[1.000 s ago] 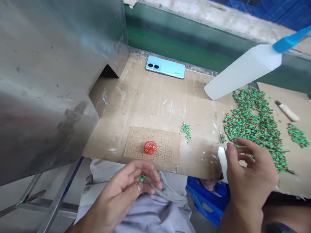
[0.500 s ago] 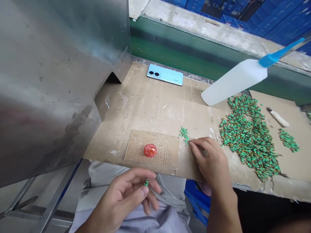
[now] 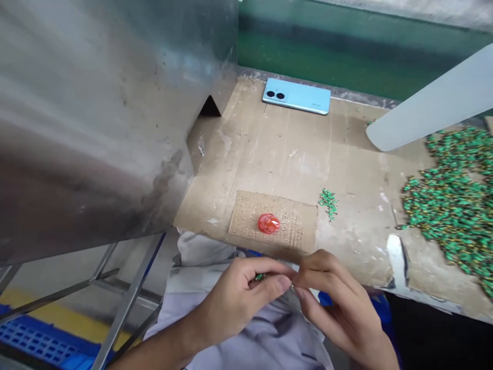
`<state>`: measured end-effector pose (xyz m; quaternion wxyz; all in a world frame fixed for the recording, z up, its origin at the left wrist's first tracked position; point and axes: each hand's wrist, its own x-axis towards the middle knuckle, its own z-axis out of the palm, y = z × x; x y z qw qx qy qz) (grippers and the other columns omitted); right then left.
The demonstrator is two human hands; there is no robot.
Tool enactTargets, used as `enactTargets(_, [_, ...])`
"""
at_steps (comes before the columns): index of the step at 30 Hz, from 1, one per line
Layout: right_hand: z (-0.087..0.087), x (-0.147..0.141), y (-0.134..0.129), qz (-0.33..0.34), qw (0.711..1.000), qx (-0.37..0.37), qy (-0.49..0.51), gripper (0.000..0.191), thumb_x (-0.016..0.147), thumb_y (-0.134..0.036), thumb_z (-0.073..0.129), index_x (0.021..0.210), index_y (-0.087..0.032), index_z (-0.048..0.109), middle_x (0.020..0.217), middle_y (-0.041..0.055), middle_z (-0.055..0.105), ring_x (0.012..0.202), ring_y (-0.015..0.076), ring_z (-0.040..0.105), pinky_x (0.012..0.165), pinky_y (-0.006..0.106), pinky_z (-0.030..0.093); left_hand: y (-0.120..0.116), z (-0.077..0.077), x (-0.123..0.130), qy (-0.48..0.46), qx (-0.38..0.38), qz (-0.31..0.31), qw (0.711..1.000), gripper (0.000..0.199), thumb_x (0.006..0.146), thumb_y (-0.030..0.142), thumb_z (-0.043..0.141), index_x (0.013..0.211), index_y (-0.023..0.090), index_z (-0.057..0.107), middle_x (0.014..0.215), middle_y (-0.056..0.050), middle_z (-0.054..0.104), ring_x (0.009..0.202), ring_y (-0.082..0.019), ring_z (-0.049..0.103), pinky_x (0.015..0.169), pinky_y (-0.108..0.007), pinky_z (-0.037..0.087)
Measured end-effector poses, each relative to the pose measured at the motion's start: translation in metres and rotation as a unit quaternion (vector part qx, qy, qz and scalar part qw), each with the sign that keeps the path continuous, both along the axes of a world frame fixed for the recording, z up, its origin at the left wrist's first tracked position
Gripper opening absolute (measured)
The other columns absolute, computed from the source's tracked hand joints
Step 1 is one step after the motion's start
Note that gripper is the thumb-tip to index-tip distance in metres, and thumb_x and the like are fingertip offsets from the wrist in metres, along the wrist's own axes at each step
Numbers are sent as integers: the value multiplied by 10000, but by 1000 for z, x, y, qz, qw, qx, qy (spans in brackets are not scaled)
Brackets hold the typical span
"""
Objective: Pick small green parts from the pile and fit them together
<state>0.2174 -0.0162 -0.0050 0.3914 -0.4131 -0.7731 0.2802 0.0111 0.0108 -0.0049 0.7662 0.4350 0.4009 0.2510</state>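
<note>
We hold our left hand (image 3: 246, 297) above our grey-clothed lap (image 3: 254, 347), fingers and thumb curled around a small green bead-like piece (image 3: 260, 277). Our right hand (image 3: 339, 303) angles in, bent fingertips meeting the left's; what they grip, we cannot tell. Both wrists stay clear of the tan cardboard-covered bench (image 3: 304, 154).

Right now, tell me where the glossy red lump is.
In the head view, the glossy red lump sits on the small cardboard piece, near the front edge of the work surface, left of the small green pile.
</note>
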Motion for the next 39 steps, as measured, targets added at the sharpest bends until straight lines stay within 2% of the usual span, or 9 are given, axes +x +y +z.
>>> enactTargets(6, [-6,-10,3,-17,999,43,-26,214,945,-7,621,1061,-174,688,923,61,691,768,159,693,652,272,605,1,-2,-6,0,-10,31,999,212,955,346,735,942,161,838,913,-78,831,868,-220,753,825,-311,605])
enactTargets(10, [-8,-8,-1,-15,998,57,-32,258,926,19,643,1118,-148,685,967,82,732,829,176,730,688,285,622,1,-1,-6,24,9,47,999,214,945,352,736,905,155,809,826,-56,775,737,-171,665,684,-254,541])
enactTargets(14, [-9,-6,-5,-5,996,74,-54,257,935,13,629,1117,-155,697,961,84,751,790,180,719,654,306,603,-1,-1,-6,42,36,43,998,164,925,309,728,849,168,764,584,57,469,534,-98,353,501,-228,296])
enactTargets(17, [-9,-6,-5,-1,993,93,-77,209,937,-2,640,1082,-140,703,929,93,756,757,183,710,630,311,589,-4,-1,-7,64,64,40,995,139,935,268,695,826,184,709,595,77,319,555,-108,291,516,-253,248])
enactTargets(20, [-8,-7,-6,-1,993,86,-81,195,947,-10,631,1077,-140,696,910,88,755,742,183,709,620,311,583,-6,-1,-8,77,73,25,994,160,967,289,662,841,191,668,626,71,322,574,-117,306,531,-267,259])
enactTargets(25, [-4,-8,-6,-11,998,13,-55,205,948,0,618,1063,-162,669,899,63,735,741,161,705,641,287,592,-4,1,-10,78,85,3,993,177,966,318,679,847,190,649,625,76,327,569,-113,320,536,-267,269])
enactTargets(30, [-3,-8,1,22,998,-37,-40,157,985,-41,574,1034,-178,633,856,41,700,734,151,693,637,269,582,-3,1,-13,69,60,-7,996,189,988,317,654,848,192,632,638,71,358,561,-106,307,510,-268,233])
enactTargets(34, [-4,-10,9,45,996,-73,9,134,989,-74,558,989,-199,606,810,20,659,695,142,664,595,251,563,-3,0,-14,40,45,4,998,216,991,352,665,851,192,632,645,68,351,570,-109,301,517,-274,225])
enactTargets(39, [1,-16,20,44,996,-67,37,130,978,-82,571,949,-207,593,745,-6,621,623,120,614,539,225,514,-2,2,-15,21,54,31,998,250,979,401,689,853,188,655,622,70,323,551,-107,276,493,-268,206])
